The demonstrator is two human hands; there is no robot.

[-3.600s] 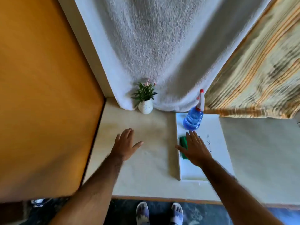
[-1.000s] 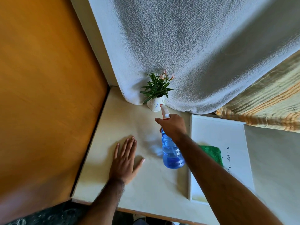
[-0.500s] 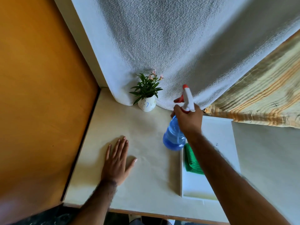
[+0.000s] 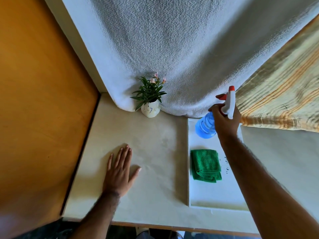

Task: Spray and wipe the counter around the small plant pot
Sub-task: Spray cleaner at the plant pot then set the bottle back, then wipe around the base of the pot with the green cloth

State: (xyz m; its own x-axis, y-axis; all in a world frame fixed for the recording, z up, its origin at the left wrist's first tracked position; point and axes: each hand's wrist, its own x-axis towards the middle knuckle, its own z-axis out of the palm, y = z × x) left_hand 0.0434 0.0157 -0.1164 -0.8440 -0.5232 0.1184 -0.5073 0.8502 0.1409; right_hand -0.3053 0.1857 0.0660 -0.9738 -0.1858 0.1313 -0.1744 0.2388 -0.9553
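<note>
Nearest to the camera, the left hand (image 4: 120, 171) lies flat on the table (image 4: 155, 187), palm down and fingers spread, holding nothing. To its right, a white tray (image 4: 215, 199) sits on the table, and a folded green cloth (image 4: 205, 164) lies in the middle of this tray, untouched.

Farther on, the right hand (image 4: 225, 120) is closed around the neck of the blue spray bottle (image 4: 204, 125). The bottle is over the far end of the tray, its white and red trigger head pointing up and away. I cannot tell if its base already rests on the tray.

At the far edge, the small plant pot (image 4: 150, 109) stands upright against the hanging white towel (image 4: 172, 49), well apart from both hands.

I judge that the spraying part is ending and the bottle is being put down. The next move probably calls for letting go of the bottle, taking the cloth, and wiping around the pot with care, because this light pot can easily tip over.
</note>
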